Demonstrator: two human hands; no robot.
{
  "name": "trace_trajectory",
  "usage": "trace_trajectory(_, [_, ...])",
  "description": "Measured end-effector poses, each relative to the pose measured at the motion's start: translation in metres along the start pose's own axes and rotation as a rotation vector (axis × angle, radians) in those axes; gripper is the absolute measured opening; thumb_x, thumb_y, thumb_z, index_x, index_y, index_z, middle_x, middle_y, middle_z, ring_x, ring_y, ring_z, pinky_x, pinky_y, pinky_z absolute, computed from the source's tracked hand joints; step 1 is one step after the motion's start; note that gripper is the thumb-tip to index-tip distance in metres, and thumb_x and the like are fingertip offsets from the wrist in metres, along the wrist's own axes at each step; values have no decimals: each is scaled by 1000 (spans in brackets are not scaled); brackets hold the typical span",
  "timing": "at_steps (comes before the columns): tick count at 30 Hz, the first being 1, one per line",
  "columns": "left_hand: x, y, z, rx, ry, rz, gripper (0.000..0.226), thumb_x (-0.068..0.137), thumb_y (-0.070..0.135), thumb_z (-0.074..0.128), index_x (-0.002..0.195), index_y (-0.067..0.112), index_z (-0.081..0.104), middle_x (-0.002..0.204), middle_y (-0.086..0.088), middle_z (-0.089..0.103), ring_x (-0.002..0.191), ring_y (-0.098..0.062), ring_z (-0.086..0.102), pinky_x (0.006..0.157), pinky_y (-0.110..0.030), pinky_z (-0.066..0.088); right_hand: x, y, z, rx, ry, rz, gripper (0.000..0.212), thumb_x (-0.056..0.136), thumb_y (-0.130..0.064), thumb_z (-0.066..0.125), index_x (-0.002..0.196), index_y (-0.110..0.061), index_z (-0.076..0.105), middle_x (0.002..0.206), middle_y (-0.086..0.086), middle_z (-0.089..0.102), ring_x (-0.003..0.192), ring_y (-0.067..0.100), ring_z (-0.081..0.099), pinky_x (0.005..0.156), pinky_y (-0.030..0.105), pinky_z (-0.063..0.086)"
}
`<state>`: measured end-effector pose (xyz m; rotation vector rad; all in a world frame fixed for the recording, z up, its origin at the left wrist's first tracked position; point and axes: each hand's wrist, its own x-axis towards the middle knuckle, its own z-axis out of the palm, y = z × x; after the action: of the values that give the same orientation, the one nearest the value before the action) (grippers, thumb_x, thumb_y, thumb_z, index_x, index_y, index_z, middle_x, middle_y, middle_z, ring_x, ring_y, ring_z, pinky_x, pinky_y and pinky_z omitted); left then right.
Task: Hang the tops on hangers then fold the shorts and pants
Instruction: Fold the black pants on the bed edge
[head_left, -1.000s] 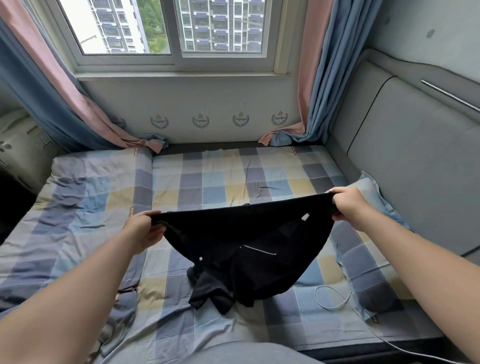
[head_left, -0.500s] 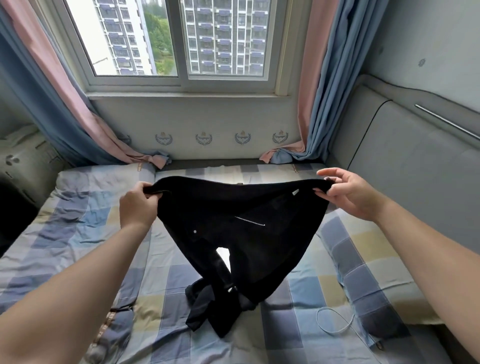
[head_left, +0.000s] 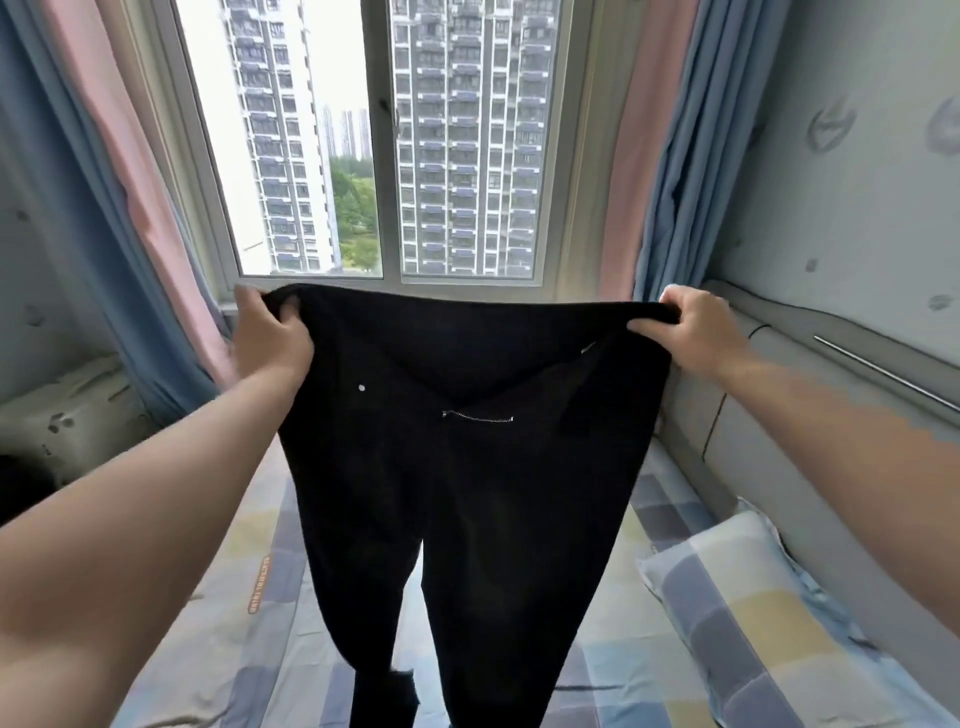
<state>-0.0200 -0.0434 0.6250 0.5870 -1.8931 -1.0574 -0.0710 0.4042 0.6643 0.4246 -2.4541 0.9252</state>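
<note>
Black pants (head_left: 467, 467) held up by waistband before window (head_left: 384, 140), legs hanging over checked bed (head_left: 649, 670). Left hand (head_left: 270, 338), right hand (head_left: 691, 332) each clamped on waistband corner. Folding not yet begun; no hangers or tops visible.

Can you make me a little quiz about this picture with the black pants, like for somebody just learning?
1. True or false: the black pants lie folded on the pillow.
2. Which part of the pants do the left hand and the right hand grip? A) the leg ends B) the waistband corners C) the zipper
3. Fill in: behind the pants is a ____ showing tall buildings.
Key: 1 false; 2 B; 3 window.
</note>
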Motion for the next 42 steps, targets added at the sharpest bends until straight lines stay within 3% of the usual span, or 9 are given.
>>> trace_trajectory(5, [49, 72, -16, -31, 57, 152, 26, 102, 32, 48, 115, 12, 37, 98, -6, 55, 85, -29, 54, 77, -41, 43, 60, -59, -45, 64, 91, 52, 30, 83, -40, 79, 71, -20, 59, 68, -4, 63, 62, 8, 61, 45, 11, 39])
trace_trajectory(11, [96, 142, -34, 75, 108, 259, 27, 100, 28, 50, 117, 10, 42, 99, -9, 56, 94, -38, 59, 77, -43, 43, 112, -117, -98, 117, 166, 139, 32, 82, -38, 80, 86, -9, 67, 80, 5, 70, 75, 19, 68, 72, 32, 56])
trace_trajectory(14, [113, 172, -37, 47, 73, 122, 27, 98, 24, 52, 117, 6, 49, 104, -14, 59, 99, -38, 60, 80, -41, 44, 130, -143, -114, 164, 187, 234, 34, 82, -27, 82, 93, -2, 61, 89, 6, 67, 82, 23, 65, 73, 33, 54])
trace_trajectory(18, [121, 200, -41, -59, -90, -190, 4, 92, 7, 51, 94, 3, 51, 84, -11, 55, 72, -27, 52, 71, -33, 46, 137, -171, -125, 467, 109, 537, 17, 85, -13, 77, 95, -10, 64, 82, 5, 56, 62, 13, 48, 39, 19, 39])
trace_trajectory(21, [116, 216, -41, -283, -232, -321, 7, 94, 3, 49, 100, 4, 52, 94, -11, 54, 87, -28, 56, 80, -34, 51, 139, -187, -130, 707, -31, 632, 13, 87, -18, 77, 92, -16, 65, 66, -1, 53, 54, 7, 45, 37, 16, 43])
trace_trajectory(24, [106, 236, -41, -537, -286, -407, 28, 91, -1, 50, 116, 0, 62, 103, -14, 65, 95, -29, 66, 92, -46, 56, 138, -206, -128, 889, -167, 546, 22, 88, -21, 76, 79, -13, 58, 52, -1, 49, 49, 10, 50, 46, 20, 53])
trace_trajectory(31, [68, 296, -34, -831, -510, -283, 25, 99, 14, 58, 121, 8, 68, 115, -15, 72, 104, -31, 70, 91, -51, 57, 134, -255, -112, 842, -339, 295, 8, 91, -20, 73, 93, -12, 71, 75, -1, 68, 55, 8, 54, 54, 16, 45])
trace_trajectory(36, [41, 321, -41, -903, -626, -189, 17, 98, 14, 55, 110, 15, 66, 102, -7, 70, 82, -22, 65, 67, -35, 55, 129, -290, -104, 909, -376, 197, 27, 93, -28, 63, 104, -7, 75, 93, 2, 76, 65, 12, 55, 54, 17, 42])
trace_trajectory(42, [17, 319, -52, -757, -771, 97, 31, 81, 9, 64, 112, 10, 64, 101, -10, 71, 88, -25, 70, 80, -38, 56, 122, -318, -105, 919, -302, 128, 34, 90, -26, 52, 97, -3, 76, 90, 4, 76, 75, 16, 54, 69, 25, 42])
